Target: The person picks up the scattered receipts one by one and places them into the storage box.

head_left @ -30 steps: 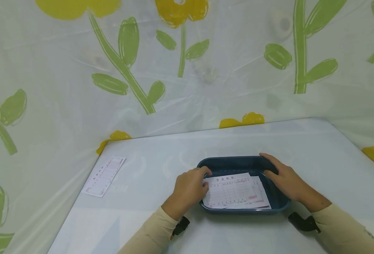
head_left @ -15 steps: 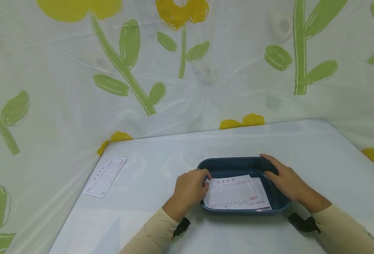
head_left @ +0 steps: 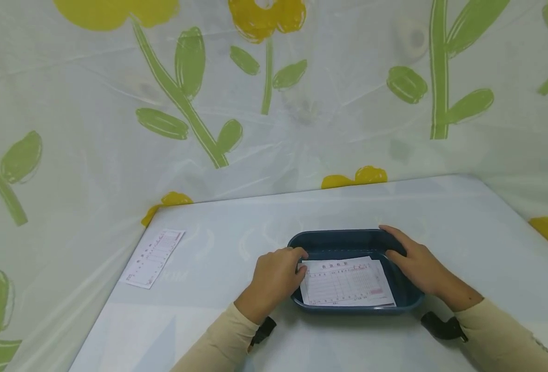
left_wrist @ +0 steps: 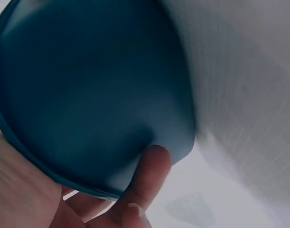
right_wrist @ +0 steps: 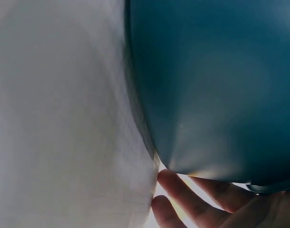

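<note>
A dark blue plastic tray (head_left: 343, 238) sits toward the front of the table, with several printed paper slips (head_left: 343, 283) stacked loosely in it. My left hand (head_left: 274, 276) grips the tray's left rim, its thumb over the inner side near the slips. In the left wrist view, fingers (left_wrist: 154, 166) press against the tray's outer wall (left_wrist: 88, 95). On the right end, my right hand (head_left: 418, 266) holds the rim with thumb inside. Fingers (right_wrist: 183, 197) show beneath the tray's side (right_wrist: 211, 104) in the right wrist view.
Another printed slip (head_left: 154, 259) lies on the white table (head_left: 236, 217) near its left edge. A curtain (head_left: 339, 103) with yellow flowers and green leaves hangs behind the table. Dark devices sit below both wrists.
The slips in the tray have shifted slightly and lie more evenly stacked, the top one less tilted. Both hands keep their hold on the tray, which stays nearly in place.
</note>
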Tool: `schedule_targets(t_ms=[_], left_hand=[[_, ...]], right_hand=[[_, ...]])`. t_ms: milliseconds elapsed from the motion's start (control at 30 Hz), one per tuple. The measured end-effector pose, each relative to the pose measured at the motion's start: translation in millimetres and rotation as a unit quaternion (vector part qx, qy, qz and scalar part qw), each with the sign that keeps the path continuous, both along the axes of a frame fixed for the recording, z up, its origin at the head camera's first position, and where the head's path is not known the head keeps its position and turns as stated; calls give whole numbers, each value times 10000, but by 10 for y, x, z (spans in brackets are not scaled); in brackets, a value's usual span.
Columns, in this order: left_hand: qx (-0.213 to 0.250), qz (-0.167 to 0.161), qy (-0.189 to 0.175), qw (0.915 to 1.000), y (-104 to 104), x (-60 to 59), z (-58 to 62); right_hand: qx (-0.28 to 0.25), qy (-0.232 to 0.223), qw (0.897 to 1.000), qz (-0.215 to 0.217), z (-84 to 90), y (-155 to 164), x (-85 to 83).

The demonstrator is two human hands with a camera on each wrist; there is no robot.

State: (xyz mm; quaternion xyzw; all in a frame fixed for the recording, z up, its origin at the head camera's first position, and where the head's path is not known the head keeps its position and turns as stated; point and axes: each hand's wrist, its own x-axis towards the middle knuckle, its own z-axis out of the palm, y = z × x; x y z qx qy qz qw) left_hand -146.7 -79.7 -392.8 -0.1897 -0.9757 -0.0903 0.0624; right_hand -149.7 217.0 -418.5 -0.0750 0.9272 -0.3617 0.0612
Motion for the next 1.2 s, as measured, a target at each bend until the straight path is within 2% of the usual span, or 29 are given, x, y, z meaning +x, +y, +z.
schedule_targets(t_ms=[167, 267, 367, 567, 867, 1067, 1200], left_hand=[[-100, -200, 310, 9993, -38, -9, 13], [-44, -350, 322, 9989, -74, -14, 19], [112, -435, 381, 9983, -111, -33, 41], [416, -455, 739, 9954, -185, -65, 94], [555, -264, 1029, 9928, -300, -134, 116], [638, 93, 701, 9954, -384, -175, 140], [654, 348, 731, 9946, -458, -239, 153]], right_hand=[[31, 35, 10000, -21, 0, -9, -8], [60, -25, 10000, -24, -14, -8, -5], [57, -20, 10000, -12, -14, 7, -1], [20, 43, 10000, -4, 5, 11, 3], [40, 82, 10000, -5, -6, 6, 6], [93, 27, 10000, 7, -47, 8, 0], [95, 54, 9999, -4, -36, 10, -1]])
